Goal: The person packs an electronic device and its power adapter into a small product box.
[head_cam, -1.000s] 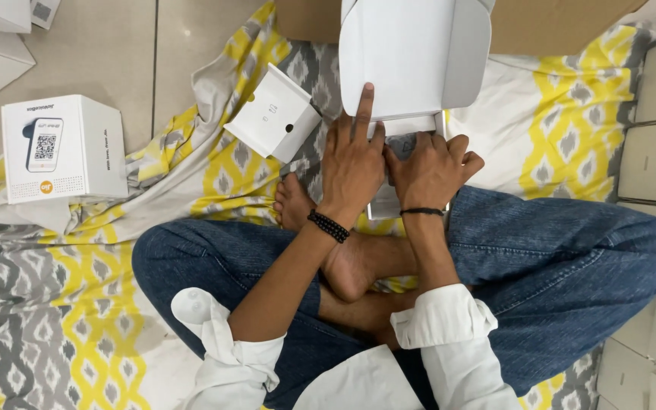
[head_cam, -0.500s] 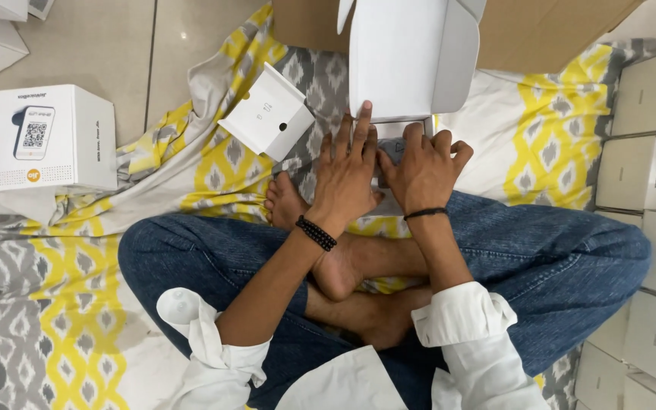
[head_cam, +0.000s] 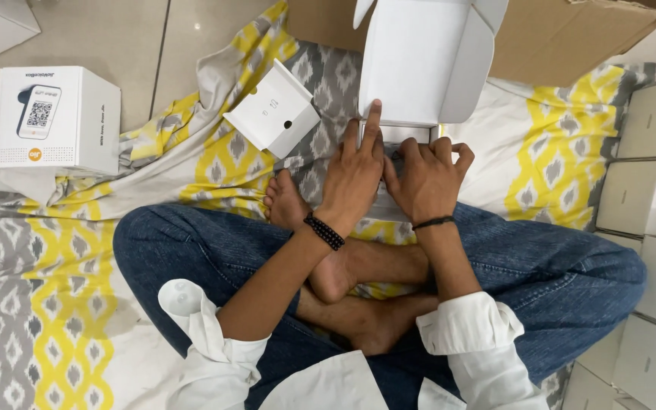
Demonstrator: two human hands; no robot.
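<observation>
Between the crossed legs and the brown cardboard carton (head_cam: 571, 34), an open white box (head_cam: 419, 64) stands on the yellow-and-grey patterned sheet (head_cam: 540, 152), its flaps spread upward. Both hands work at its near edge. On the left hand (head_cam: 352, 178) the fingers lie flat and spread, the longest one pressing on the box's lower rim; it grips nothing. On the right hand (head_cam: 427, 178) the fingers are curled narrow over something pale and flat just under the box, seemingly pinching or tucking it.

To do this well, I judge the left hand should hold the rim steady with even pressure while the right works the flat piece squarely, without creasing it or tipping the box.

What the right fingers hold is mostly covered by both hands, so its kind cannot be told. The box's inside faces away. A small white insert (head_cam: 273, 110) with a round hole lies apart on the left, a printed white box (head_cam: 58, 118) farther left, and stacked pale boxes (head_cam: 647, 197) are cut off at the right edge.
</observation>
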